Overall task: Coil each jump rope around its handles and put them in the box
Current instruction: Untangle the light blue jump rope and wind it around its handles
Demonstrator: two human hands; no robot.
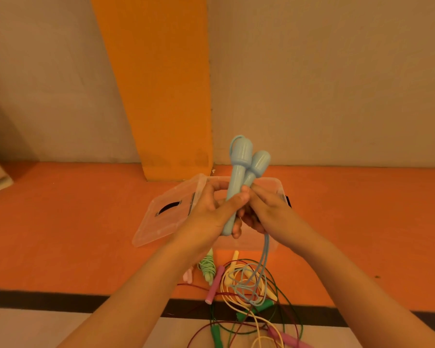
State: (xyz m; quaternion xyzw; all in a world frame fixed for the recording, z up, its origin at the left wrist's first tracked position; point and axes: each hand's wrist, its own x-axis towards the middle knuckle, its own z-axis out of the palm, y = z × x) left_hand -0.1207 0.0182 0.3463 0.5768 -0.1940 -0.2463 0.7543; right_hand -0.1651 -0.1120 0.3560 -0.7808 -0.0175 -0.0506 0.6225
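Clear box (pixel 251 244) sits on the orange floor (pixel 86 222), below both raised hands. Left grip (pixel 211 212) wraps the upright blue handles (pixel 239 177), thumb across. Right grip (pixel 264 209) clasps their lower ends; blue rope (pixel 263 262) dangles beneath.

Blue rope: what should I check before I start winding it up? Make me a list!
1. Both handles held side by side: ok.
2. Grip by left hand and right hand: ok.
3. Blue cord wound round handles: not ok, it hangs loose to the floor.
4. That cord free of the yellow rope under it: cannot tell.
5. Open box, lid off beside it: ok.
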